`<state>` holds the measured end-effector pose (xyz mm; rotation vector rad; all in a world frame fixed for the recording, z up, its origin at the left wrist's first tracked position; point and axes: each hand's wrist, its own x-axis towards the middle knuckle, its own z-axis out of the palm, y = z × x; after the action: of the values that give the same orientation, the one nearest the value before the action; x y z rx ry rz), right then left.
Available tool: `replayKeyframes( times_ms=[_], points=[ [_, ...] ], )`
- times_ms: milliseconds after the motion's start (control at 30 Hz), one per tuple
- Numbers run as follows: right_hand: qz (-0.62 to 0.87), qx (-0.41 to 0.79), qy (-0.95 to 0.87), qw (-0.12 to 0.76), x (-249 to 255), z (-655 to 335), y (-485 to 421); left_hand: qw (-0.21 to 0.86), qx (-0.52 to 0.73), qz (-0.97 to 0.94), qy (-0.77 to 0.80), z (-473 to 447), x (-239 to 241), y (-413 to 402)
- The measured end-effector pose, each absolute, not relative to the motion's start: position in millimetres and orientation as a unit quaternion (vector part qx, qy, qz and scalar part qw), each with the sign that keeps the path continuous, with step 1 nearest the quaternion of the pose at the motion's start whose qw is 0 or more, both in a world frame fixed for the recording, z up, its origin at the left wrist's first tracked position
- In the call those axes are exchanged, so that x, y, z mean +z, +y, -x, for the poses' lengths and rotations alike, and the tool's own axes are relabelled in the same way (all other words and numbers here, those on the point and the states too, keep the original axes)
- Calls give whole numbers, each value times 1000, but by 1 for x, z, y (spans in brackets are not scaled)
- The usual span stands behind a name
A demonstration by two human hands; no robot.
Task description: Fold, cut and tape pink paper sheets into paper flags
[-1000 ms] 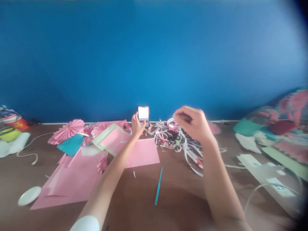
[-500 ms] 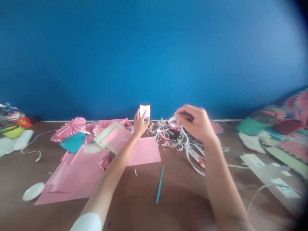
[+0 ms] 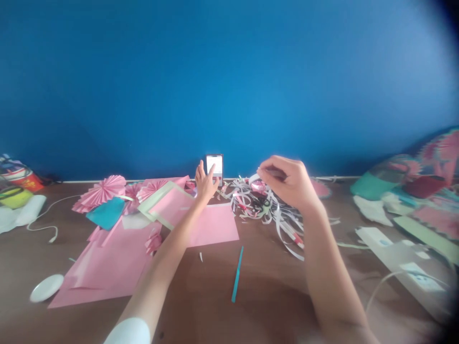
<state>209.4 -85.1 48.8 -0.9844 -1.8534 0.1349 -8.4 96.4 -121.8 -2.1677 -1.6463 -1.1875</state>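
A phone (image 3: 215,166) with a lit, mostly white screen leans upright against the blue wall. My left hand (image 3: 207,185) is open in front of it, fingers spread, with the index finger over the screen; whether the tip touches the glass I cannot tell. To the right, my right hand (image 3: 287,179) is raised, its thumb and fingers pinched on a curled white paper strip (image 3: 254,179). Beneath and behind that hand lies a tangled heap of paper strips (image 3: 247,205), mostly white with some pink and red, and dark scissors handles seem to show among them.
Pink paper sheets (image 3: 111,267), folded pink fans (image 3: 103,193) and a teal piece (image 3: 105,213) lie on the left. A teal strip (image 3: 237,276) rests in front. White dish (image 3: 46,287) sits left; a power strip (image 3: 390,255) with a cable lies right.
The whole view has shifted slightly. My left index finger still points at the phone screen, with the other fingers a little more spread. My right hand keeps its pinch.
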Motion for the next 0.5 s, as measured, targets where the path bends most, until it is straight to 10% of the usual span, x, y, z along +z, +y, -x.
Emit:
replayKeyframes(
  times_ms=[500],
  points=[
    [402,58,-772,489,50,-209,-86,94,-415,724,-543,16,-103,102]
  ],
)
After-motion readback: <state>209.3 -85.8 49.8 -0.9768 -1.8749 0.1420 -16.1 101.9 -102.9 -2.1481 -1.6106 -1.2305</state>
